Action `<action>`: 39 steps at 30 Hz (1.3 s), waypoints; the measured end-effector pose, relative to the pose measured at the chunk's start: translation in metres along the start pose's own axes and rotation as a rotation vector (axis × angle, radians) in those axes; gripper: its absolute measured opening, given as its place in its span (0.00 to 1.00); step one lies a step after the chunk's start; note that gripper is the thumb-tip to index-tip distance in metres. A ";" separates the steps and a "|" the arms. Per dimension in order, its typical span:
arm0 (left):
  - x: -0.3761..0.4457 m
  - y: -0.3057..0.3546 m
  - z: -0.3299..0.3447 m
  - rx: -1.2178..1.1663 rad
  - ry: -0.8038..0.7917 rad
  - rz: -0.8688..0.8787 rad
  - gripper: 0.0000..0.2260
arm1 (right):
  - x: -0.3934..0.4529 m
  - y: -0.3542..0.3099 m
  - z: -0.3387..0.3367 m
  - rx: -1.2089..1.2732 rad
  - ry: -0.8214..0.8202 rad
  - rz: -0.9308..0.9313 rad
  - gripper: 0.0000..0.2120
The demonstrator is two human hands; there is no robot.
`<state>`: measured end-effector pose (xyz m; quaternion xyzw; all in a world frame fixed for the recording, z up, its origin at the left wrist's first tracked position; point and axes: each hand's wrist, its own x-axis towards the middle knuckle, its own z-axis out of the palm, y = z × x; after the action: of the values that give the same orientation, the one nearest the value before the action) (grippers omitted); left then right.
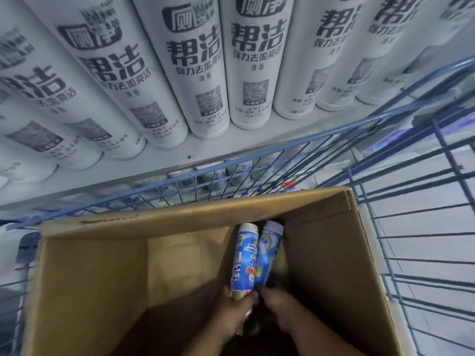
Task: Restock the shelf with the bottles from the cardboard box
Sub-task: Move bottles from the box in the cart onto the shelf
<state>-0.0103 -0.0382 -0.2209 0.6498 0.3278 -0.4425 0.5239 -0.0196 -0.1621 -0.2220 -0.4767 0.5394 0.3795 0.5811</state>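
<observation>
We have both hands down in the cardboard box (84,273), which sits in a blue wire cart (401,181) pushed up against the shelf (144,170). To the left of our hands the box floor shows bare brown card.

Our left hand (235,308) has its fingers curled round the lower end of the left bottle (243,258), a blue-labelled one with a white end pointing away from us. That grip looks settled, though it sits near the very end of the bottle, so we would slide the hand a little further up the body before lifting, or the far end may droop and knock the box wall.

Just beside it, touching along their length, lies the right bottle (268,253). Our right hand (279,308) meets its near end, but the fingers are tucked under in shadow and we cannot tell whether they have closed on it or are only reaching. We should get a full wrap there before pulling.

Both bottles lie close to the right wall of the box, so the clean way out seems to be straight up and slightly towards the left, clear of that wall and of the cart's top rail beyond our hands.

Above and beyond the hands, the shelf carries a tight row of white cleaner bottles (205,73); more blue-labelled ones show through the wire on the level below.
</observation>
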 end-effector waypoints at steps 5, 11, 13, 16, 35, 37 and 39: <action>-0.009 0.013 -0.019 0.105 0.083 0.058 0.19 | 0.021 -0.007 0.020 0.055 0.090 -0.175 0.12; -0.040 0.019 -0.059 0.142 0.186 0.076 0.16 | -0.010 -0.008 0.013 0.137 0.001 -0.117 0.09; -0.064 0.027 -0.069 0.178 0.250 0.089 0.16 | -0.034 -0.013 0.009 0.195 -0.074 -0.059 0.06; -0.104 0.042 -0.080 0.258 0.277 0.110 0.11 | -0.078 -0.018 0.000 0.278 -0.138 -0.014 0.05; -0.376 0.111 -0.074 0.057 0.296 0.422 0.10 | -0.395 -0.016 -0.036 0.199 -0.391 -0.615 0.18; -0.398 0.115 -0.067 -0.006 0.319 0.452 0.10 | -0.422 -0.018 -0.047 0.182 -0.435 -0.666 0.16; -0.419 0.121 -0.059 -0.042 0.338 0.471 0.13 | -0.444 -0.021 -0.056 0.181 -0.479 -0.707 0.17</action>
<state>-0.0537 0.0058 0.2146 0.7614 0.2599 -0.1872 0.5636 -0.0718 -0.1893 0.2221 -0.4778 0.2240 0.2085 0.8234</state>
